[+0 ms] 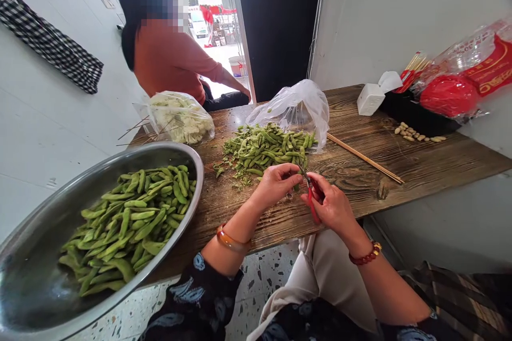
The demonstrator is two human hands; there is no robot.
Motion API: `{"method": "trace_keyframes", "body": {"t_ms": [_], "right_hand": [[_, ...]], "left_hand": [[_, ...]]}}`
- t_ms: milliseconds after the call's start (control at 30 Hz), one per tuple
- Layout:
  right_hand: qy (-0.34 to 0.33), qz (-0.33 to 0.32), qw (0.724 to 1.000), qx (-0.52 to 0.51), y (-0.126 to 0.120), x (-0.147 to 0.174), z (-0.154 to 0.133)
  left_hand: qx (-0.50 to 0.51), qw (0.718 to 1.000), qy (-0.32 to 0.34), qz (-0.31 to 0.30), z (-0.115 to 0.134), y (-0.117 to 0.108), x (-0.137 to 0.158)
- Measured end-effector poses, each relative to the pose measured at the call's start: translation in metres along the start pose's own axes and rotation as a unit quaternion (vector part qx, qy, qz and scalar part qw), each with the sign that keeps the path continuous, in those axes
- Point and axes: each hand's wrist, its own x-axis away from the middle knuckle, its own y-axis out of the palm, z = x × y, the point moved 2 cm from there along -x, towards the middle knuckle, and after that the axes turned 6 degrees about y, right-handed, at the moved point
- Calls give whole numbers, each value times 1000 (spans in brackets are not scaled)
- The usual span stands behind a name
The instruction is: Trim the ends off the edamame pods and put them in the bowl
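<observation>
My right hand point(330, 200) is closed around a pair of red-handled scissors point(311, 198), their blades pointing up and to the left. Close by, my left hand point(278, 184) pinches a green edamame pod point(296, 187), mostly hidden by the fingers, at the blades. Just beyond both hands, a heap of edamame pods point(268, 149) with leafy scraps lies on the wooden table point(352, 170), partly in front of a thin clear plastic bag point(298, 104). To the left, a large metal basin point(48, 208) holds many more edamame pods point(128, 224).
A bag of pale vegetable pieces point(180, 117) sits at the table's far left. Wooden skewers point(366, 159) lie to the right. Further right are peanuts point(414, 132), a white box point(370, 99) and red plastic packages point(450, 96). A person in an orange top point(168, 58) sits beyond the table.
</observation>
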Motion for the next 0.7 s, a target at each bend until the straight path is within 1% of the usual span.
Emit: {"method": "trace_keyframes", "body": {"t_ms": [267, 500, 700], "right_hand": [[-4, -16, 1000, -5, -1, -1, -2], [-7, 6, 999, 39, 1, 1, 1], [-2, 1, 999, 44, 3, 2, 4]], "left_hand": [[-7, 1000, 13, 6, 1, 0, 0], [-36, 999, 23, 2, 3, -1, 0], [-40, 999, 11, 13, 1, -1, -1]]}}
